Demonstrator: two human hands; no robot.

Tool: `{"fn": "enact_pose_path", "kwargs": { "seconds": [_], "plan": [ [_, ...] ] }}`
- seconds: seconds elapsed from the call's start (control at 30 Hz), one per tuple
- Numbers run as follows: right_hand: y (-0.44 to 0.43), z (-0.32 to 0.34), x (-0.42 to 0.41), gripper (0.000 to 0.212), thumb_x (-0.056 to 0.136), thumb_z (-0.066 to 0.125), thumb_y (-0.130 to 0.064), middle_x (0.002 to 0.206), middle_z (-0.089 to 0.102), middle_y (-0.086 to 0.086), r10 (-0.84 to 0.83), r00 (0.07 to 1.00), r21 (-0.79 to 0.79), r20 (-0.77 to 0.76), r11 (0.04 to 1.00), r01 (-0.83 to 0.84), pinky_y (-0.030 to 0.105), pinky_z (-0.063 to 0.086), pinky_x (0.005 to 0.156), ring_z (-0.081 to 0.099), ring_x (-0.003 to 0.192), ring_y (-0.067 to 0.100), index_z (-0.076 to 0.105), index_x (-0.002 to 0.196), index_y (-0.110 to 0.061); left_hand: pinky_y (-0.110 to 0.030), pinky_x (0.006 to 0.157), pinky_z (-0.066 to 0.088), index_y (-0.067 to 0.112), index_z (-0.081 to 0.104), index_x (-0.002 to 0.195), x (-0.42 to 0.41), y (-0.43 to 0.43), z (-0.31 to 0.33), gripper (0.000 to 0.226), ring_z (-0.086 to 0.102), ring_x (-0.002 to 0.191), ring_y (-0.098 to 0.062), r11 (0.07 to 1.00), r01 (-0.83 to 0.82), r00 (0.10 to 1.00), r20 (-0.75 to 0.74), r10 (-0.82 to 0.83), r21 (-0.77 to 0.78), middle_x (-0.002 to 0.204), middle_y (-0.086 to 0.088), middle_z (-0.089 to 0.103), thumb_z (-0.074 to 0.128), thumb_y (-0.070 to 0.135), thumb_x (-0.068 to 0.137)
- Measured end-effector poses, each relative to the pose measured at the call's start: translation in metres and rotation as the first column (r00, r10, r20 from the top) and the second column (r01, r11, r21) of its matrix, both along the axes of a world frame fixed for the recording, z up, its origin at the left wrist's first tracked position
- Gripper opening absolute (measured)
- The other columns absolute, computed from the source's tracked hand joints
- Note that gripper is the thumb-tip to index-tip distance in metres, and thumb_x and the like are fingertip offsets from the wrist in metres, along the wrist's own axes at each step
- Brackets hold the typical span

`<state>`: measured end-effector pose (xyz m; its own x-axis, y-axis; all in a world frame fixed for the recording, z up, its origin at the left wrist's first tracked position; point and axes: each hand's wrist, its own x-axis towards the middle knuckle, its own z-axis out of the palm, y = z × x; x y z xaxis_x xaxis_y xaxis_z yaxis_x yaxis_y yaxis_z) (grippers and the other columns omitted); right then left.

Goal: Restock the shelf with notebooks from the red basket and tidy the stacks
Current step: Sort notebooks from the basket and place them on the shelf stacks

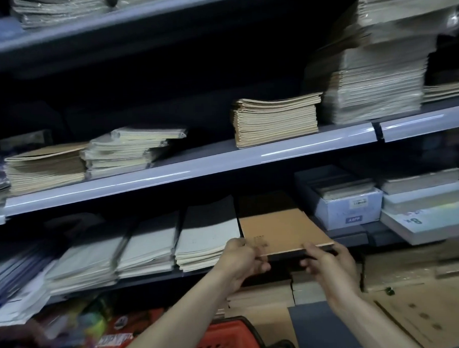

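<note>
The brown notebook stack [282, 232] lies flat at the front edge of the lower shelf [154, 279], just beside pale notebook stacks [208, 238]. The red basket [226, 341] stands below, its mesh wall showing.

Two hands, left hand [241, 261] and right hand [331, 264], grip one brown stack [279, 232]. One red basket [226, 341]. Three shelves [108, 21] — the middle shelf [222, 161] carries at least five notebook stacks [276, 119].

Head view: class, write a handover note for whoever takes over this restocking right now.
Left hand and right hand both grip the front edge of the brown notebooks.
These are on the lower shelf, right of the grey stacks.
The red basket sits below; its contents are not visible.
Left to do: square up this stack, then check the basket.
</note>
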<state>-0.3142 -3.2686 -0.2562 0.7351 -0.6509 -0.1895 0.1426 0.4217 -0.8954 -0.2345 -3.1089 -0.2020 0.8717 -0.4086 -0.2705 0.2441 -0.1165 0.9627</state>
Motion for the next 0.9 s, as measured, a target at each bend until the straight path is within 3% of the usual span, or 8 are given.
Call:
{"fn": "enact_pose_path", "kwargs": {
  "seconds": [0.1,0.27,0.37,0.43,0.53,0.63,0.73,0.9],
  "plan": [
    [-0.025,0.003,0.015,0.049,0.094,0.072,-0.007,0.091,0.075,0.009,-0.036,0.993,-0.282,-0.110,0.959,0.003,0.029,0.054,0.068,0.067,0.071,0.018,0.057,0.141,-0.008,-0.026,0.077,0.063,-0.004,0.063,0.125,0.023,0.004,-0.014,0.030,0.072,0.096,-0.019,0.999,-0.026,0.992,0.125,0.022,0.027,0.116,-0.010,0.074,0.067,-0.004,0.095],
    [-0.046,0.016,0.058,0.047,0.092,0.077,-0.019,0.112,0.074,0.009,-0.106,0.968,-0.590,-0.229,0.806,-0.051,0.035,0.054,0.096,0.068,0.095,0.017,0.064,0.136,-0.009,-0.002,0.047,0.044,0.005,0.073,0.106,0.047,-0.013,-0.025,0.015,0.072,0.067,-0.009,0.886,-0.269,0.855,0.518,0.038,0.378,0.094,-0.017,0.078,0.074,0.014,0.094],
    [-0.052,0.009,0.077,0.048,0.089,0.080,-0.023,0.124,0.069,0.013,-0.129,0.946,-0.659,-0.296,0.745,-0.105,0.035,0.049,0.102,0.063,0.114,0.027,0.066,0.132,-0.008,-0.013,0.051,0.055,0.003,0.072,0.088,0.062,-0.019,-0.030,0.014,0.074,0.064,-0.018,0.789,-0.333,0.813,0.582,-0.038,0.516,0.074,-0.014,0.075,0.073,0.015,0.094],
    [-0.054,-0.001,0.084,0.051,0.087,0.082,-0.025,0.126,0.068,0.014,-0.131,0.934,-0.683,-0.332,0.717,-0.142,0.036,0.050,0.101,0.064,0.114,0.028,0.066,0.132,-0.006,-0.035,0.067,0.064,0.006,0.068,0.077,0.071,-0.022,-0.040,0.016,0.075,0.068,-0.026,0.709,-0.338,0.801,0.585,-0.129,0.619,0.076,-0.013,0.074,0.073,0.007,0.092],
    [-0.058,-0.011,0.090,0.052,0.086,0.083,-0.024,0.123,0.069,0.014,-0.135,0.933,-0.702,-0.333,0.696,-0.150,0.029,0.050,0.096,0.065,0.107,0.025,0.067,0.131,-0.003,-0.039,0.065,0.064,0.012,0.064,0.072,0.076,-0.024,-0.054,0.024,0.074,0.072,-0.030,0.699,-0.359,0.777,0.613,-0.143,0.618,0.083,-0.013,0.071,0.071,0.011,0.095],
    [-0.057,-0.016,0.090,0.052,0.087,0.083,-0.025,0.122,0.070,0.014,-0.147,0.931,-0.711,-0.335,0.688,-0.147,0.026,0.048,0.096,0.065,0.106,0.024,0.067,0.130,-0.002,-0.035,0.061,0.063,0.008,0.069,0.085,0.075,-0.023,-0.059,0.017,0.073,0.076,-0.029,0.707,-0.355,0.787,0.603,-0.127,0.612,0.089,-0.013,0.069,0.068,0.018,0.098],
    [-0.053,-0.014,0.086,0.053,0.095,0.073,-0.034,0.129,0.068,0.014,-0.153,0.905,-0.753,-0.398,0.618,-0.226,0.041,0.052,0.104,0.065,0.117,0.032,0.061,0.140,-0.008,-0.040,0.066,0.064,0.004,0.067,0.098,0.072,-0.020,-0.052,0.009,0.071,0.077,-0.030,0.694,-0.285,0.796,0.567,-0.214,0.661,0.095,-0.013,0.069,0.066,0.013,0.098],
    [-0.012,0.002,0.051,0.053,0.105,0.048,-0.049,0.133,0.065,0.006,-0.144,0.894,-0.870,-0.423,0.339,-0.357,0.046,0.054,0.093,0.063,0.119,0.033,0.039,0.152,-0.029,-0.038,0.073,0.064,0.029,0.038,0.156,0.039,0.026,-0.040,0.055,0.073,0.062,-0.018,0.798,-0.052,0.764,0.538,-0.356,0.601,0.076,0.000,0.073,0.055,0.031,0.104]
  ]
}}
